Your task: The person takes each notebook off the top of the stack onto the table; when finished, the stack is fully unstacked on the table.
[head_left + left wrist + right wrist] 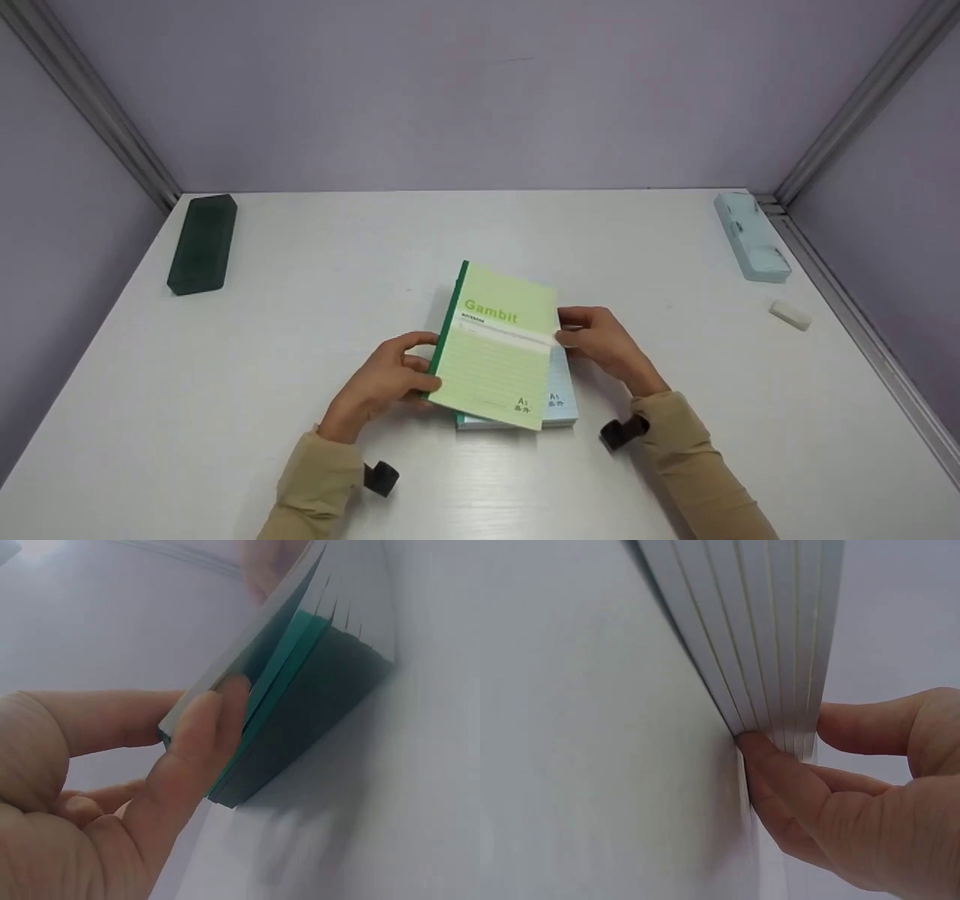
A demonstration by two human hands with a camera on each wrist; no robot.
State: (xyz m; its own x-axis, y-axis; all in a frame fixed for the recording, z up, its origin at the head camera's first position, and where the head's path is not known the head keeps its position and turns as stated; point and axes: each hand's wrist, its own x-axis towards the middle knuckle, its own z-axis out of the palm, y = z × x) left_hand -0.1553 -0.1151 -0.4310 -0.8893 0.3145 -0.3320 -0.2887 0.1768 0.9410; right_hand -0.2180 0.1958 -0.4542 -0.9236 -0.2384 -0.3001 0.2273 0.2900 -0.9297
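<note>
A light-green notebook (491,367) with a dark green spine lies askew over a stack of several notebooks, a light-blue notebook (560,390) showing under it. At the spine side my left hand (386,375) pinches the green notebook between thumb and fingers. The left wrist view has this top notebook tilted up, a gap opening above the stacked notebooks (300,705). My right hand (604,341) holds the right edge of the stack. Up close in the right wrist view, its fingers bend round the layered page edges (757,630).
A dark green box (202,244) stands at the table's back left. Toward the back right is a pale blue case (752,236), with a small white block (790,315) nearer to me. Lilac walls (480,97) enclose the white table (315,262) at the back and sides.
</note>
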